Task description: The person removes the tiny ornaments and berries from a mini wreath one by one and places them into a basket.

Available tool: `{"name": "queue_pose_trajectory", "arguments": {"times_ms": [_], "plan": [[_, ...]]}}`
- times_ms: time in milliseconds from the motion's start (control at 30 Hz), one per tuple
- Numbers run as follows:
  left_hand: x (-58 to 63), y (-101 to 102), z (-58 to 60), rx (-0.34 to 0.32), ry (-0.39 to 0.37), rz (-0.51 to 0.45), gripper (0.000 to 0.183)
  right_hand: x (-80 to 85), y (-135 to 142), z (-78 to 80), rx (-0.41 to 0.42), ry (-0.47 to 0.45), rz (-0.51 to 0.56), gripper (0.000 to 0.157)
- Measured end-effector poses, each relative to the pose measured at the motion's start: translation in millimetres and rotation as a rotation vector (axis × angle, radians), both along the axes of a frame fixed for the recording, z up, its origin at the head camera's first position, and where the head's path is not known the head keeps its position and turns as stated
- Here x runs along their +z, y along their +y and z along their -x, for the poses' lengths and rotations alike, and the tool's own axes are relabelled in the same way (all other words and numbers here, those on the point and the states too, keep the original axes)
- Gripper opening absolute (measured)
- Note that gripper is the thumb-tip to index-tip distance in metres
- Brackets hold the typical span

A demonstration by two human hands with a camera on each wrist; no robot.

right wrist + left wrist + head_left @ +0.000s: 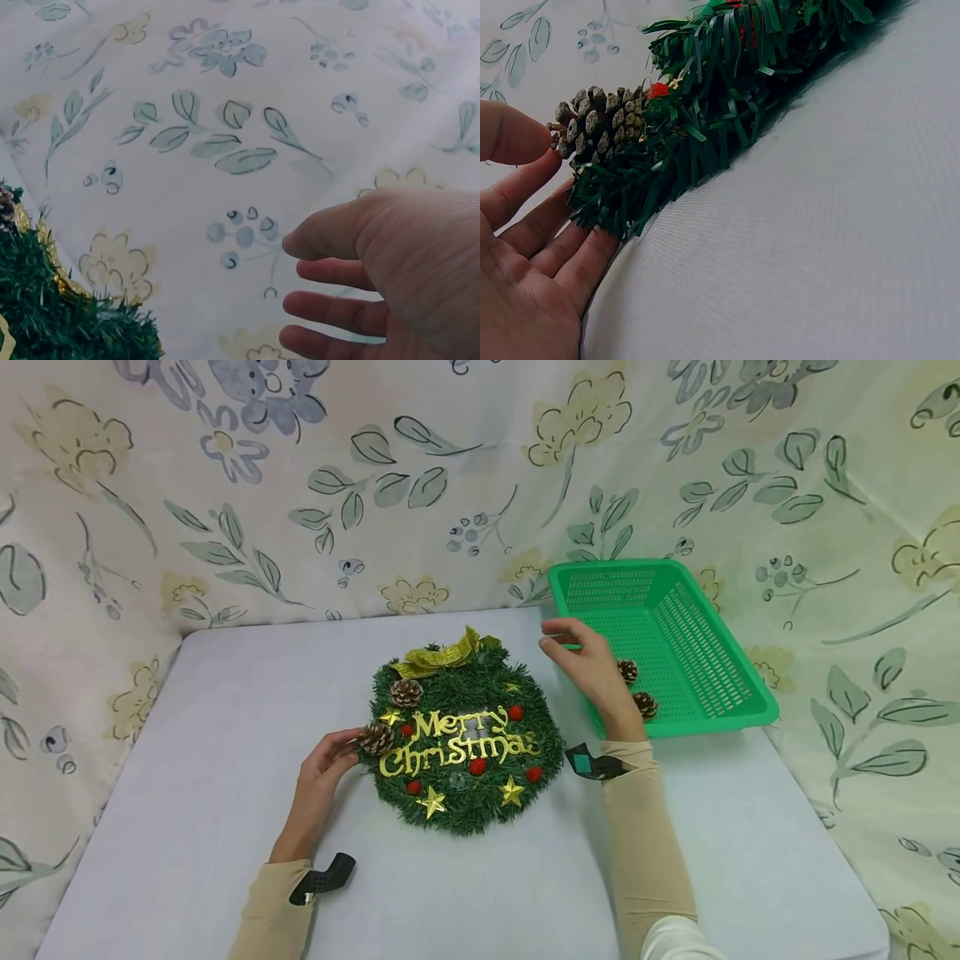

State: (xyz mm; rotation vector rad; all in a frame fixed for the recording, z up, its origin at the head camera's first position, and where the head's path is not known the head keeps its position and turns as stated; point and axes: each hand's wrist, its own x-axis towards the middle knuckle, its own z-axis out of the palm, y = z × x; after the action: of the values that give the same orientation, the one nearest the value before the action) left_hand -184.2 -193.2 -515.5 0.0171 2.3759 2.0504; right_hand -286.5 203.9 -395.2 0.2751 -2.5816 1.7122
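Floral-print off-white cloth drape (420,552) is hanging ten to two o'clock | white-covered table (225,710) is filling foreground | perforated green plastic basket (738,664) is standing at table's two | round green tinsel wreath (465,693) is lying mid-table | right hand (592,672) is hovering, loosely parted, empty | left hand (322,772) is pinching brown scaly pinecone (377,739) at wreath's nine; likely needing light, level pressure

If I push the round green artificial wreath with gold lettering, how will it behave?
Lying flat, the wreath should slide rather than roll. Its thin, bristly needles seem springy. The brown, scaly pine cone at its left edge could come loose.
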Motion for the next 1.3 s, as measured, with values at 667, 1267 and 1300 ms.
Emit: {"name": "queue_pose_trajectory", "arguments": {"times_ms": [667, 1267, 1300], "plan": [[-2.0, -2, 5.3, -0.024, 0.013, -0.023, 0.037, 20.3, -39, 0.0, 0.151, 0.094, -0.005, 0.036], [-0.6, -5, 2.8, -0.012, -0.001, -0.017, 0.037, 51.4, -102, -3.2, 0.389, 0.174, -0.071, 0.035], [-0.4, -5, 3.1, -0.014, 0.003, -0.018, 0.037, 52.6, -105, -3.4, 0.400, 0.177, -0.067, 0.035]]}}
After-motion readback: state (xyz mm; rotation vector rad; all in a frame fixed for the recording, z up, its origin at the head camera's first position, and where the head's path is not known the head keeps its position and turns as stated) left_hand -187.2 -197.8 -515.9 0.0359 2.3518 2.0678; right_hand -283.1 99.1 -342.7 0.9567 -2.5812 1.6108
